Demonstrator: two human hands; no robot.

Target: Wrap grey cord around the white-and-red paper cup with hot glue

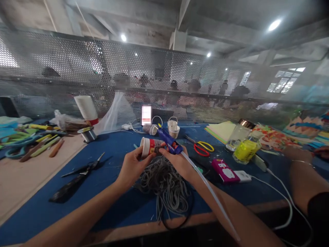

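My left hand [133, 165] is closed around a white paper cup [149, 145] with a red printed band, held on its side above the blue table. My right hand [177, 161] grips a blue glue gun [169, 141] whose nozzle end points at the cup. A long clear glue stick [205, 183] trails back from the gun over my right forearm. A loose heap of grey cord [167, 185] lies on the table just below both hands.
Black scissors [83, 169] lie left; red-and-yellow scissors [203, 148] right. Small cups with wire handles [174, 128], a yellow-liquid bottle [245, 149], a pink box [222, 170], a white charger [243, 176] and coloured paper [222, 132] lie beyond. Another person's arm [303, 178] rests right. A mesh screen [164, 79] backs the table.
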